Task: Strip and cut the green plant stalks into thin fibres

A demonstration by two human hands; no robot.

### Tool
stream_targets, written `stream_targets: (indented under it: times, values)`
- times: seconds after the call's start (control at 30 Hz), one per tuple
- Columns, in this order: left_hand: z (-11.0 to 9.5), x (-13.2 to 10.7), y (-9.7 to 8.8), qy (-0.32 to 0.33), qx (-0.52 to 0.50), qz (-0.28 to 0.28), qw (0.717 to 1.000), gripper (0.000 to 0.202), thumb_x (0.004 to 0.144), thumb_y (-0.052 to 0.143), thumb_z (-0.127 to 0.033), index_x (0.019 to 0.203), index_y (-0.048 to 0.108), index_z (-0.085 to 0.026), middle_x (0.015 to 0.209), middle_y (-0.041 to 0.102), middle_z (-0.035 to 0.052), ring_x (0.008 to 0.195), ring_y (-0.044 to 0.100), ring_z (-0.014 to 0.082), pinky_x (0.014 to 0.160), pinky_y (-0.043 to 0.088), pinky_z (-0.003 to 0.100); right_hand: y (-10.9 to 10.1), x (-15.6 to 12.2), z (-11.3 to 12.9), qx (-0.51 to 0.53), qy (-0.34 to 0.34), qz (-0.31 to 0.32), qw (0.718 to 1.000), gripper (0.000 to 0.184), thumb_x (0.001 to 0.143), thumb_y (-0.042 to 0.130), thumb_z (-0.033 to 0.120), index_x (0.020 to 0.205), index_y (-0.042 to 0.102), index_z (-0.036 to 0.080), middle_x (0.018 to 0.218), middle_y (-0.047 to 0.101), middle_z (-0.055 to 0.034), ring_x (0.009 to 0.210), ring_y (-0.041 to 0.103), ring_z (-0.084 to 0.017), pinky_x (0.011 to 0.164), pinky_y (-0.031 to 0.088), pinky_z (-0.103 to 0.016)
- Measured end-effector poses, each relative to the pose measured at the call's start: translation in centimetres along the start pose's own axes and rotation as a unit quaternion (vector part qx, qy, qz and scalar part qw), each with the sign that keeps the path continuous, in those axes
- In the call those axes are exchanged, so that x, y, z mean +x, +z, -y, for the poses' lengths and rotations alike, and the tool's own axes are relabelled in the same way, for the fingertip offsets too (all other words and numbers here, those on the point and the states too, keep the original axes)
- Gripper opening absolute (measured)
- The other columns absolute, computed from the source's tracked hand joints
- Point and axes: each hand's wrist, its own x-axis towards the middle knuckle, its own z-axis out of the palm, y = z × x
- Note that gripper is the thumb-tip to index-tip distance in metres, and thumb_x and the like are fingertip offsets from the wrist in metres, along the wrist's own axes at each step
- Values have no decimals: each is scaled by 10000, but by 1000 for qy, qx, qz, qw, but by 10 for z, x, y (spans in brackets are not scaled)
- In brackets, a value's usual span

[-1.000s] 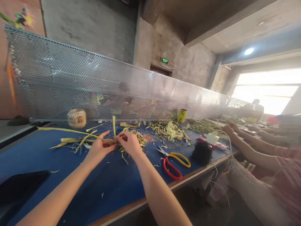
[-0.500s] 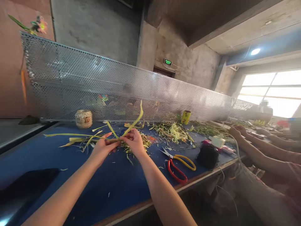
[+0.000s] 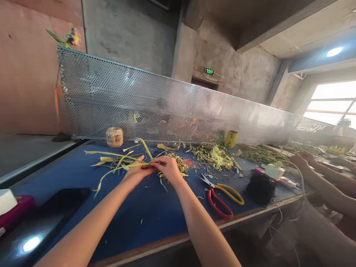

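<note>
Fingers pinched together, my left hand (image 3: 137,172) and my right hand (image 3: 169,167) meet over the blue table. Between them they grip long, pale green plant strips (image 3: 146,149), which look like split stalks or husk. One strip points up and away, while others stretch left past my left hand and one droops toward the table. Where the strips join is partly hidden by my fingers. A heap of plant scraps (image 3: 182,167) lies just beyond my right hand. Scissors (image 3: 210,182) with one red and one yellow handle rest open to its right.
A straw-wrapped jar (image 3: 114,137) and a yellow-green can (image 3: 231,139) stand before the perforated metal screen (image 3: 133,96). Black yarn (image 3: 260,188) sits near the right front edge. A dark, shiny flat panel (image 3: 55,211) lies at left. Another person's arms (image 3: 319,178) rest at right.
The strip that stood up at the right between my hands now lies lower, and another strip hangs down at the left. My view has swung left, bringing a magenta box into sight.
</note>
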Motion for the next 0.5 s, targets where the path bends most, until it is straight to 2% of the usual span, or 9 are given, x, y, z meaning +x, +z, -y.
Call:
stream_targets:
  times: [0.1,0.17,0.23,0.37,0.5]
  values:
    - [0,2,-1,13,26,30,999,608,547,661,-263,1106,487,-94,390,474,-87,402,412,103,479,269,236,-2,0,-2,-37,-15,-20,999,113,725,577,210,754,683,238,749,664,-1,729,580,-141,694,427,-254]
    - [4,5,-2,25,39,51,998,507,567,647,-289,1022,544,-91,384,456,-81,404,394,104,479,267,239,-3,0,-2,-45,-27,-27,998,108,719,587,208,759,685,233,727,656,-5,708,569,-138,668,423,-247]
    - [7,6,-4,27,41,45,998,560,577,639,-289,1076,505,-73,392,442,-87,418,395,106,486,266,240,-4,-1,-3,-34,-43,-16,998,105,723,586,224,761,685,225,725,646,-11,710,563,-133,655,421,-237]
    - [10,6,-4,12,7,21,1000,826,572,643,-267,1274,267,-49,434,454,-97,449,429,118,499,266,245,-3,0,-2,1,-43,1,999,109,728,581,253,744,683,221,755,630,-15,743,560,-127,668,419,-230]
    - [11,5,-5,6,8,51,999,808,578,644,-291,1271,284,-86,481,490,-79,475,444,119,507,269,249,-3,1,0,23,11,-4,1000,77,698,598,234,723,665,206,721,624,0,680,530,-114,623,404,-222]
